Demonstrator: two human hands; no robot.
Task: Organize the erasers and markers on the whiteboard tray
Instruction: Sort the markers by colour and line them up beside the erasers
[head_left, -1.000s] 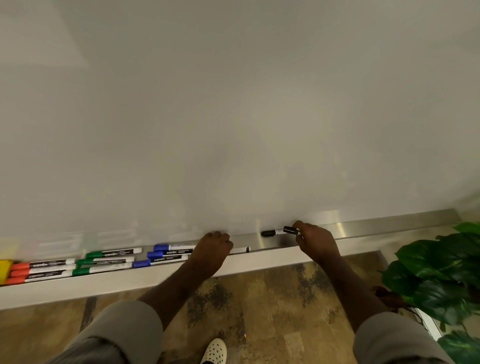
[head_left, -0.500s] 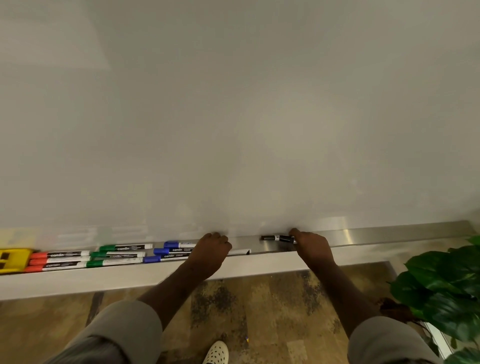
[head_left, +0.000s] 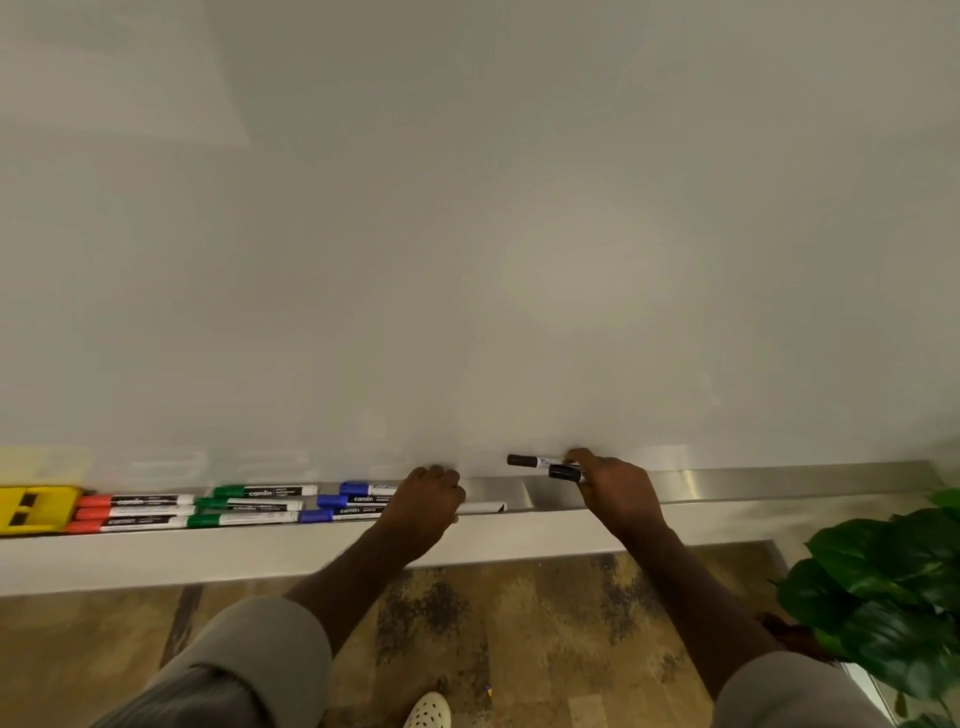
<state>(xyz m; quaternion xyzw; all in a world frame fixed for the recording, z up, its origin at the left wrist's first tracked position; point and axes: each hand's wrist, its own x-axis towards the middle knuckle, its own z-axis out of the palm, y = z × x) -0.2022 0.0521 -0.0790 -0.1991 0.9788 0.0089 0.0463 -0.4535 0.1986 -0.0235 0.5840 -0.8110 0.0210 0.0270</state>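
Note:
My right hand grips two black-capped markers, lifted just above the metal whiteboard tray, caps pointing left. My left hand rests on the tray over a white marker whose right end sticks out; whether the fingers grip it is hidden. Left of that hand lie three blue markers, then three green markers, then three red markers, in rows. A yellow eraser sits at the far left of the tray.
The whiteboard fills the upper view. A white ledge runs under the tray. A green leafy plant stands at the right by the floor. My shoe shows at the bottom.
My right hand has lifted the black markers off the tray and now holds two, shifted slightly left. The left hand stays over the white marker. The view has panned left, showing the yellow eraser.

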